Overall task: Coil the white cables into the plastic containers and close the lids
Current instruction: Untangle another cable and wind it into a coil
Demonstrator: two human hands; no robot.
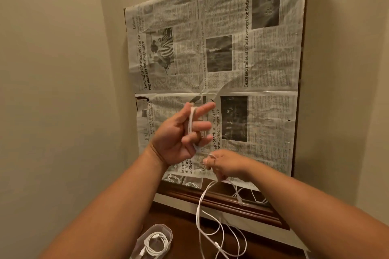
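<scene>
My left hand [181,134] is raised in front of the newspaper, fingers spread, with turns of a white cable [191,121] wound around them. Just below and to the right, my right hand [227,166] pinches the same cable between thumb and fingers. The loose rest of the cable [202,214] hangs down from it in long loops to the wooden surface. At the bottom edge a clear plastic container [154,242] stands open with a coiled white cable [156,244] inside it.
A mirror covered with newspaper [221,59] leans against the wall behind the hands. Its dark wooden frame [221,200] stands on a brown wooden top [181,218]. Beige walls meet in a corner at the left. More cables show in the uncovered strip of mirror.
</scene>
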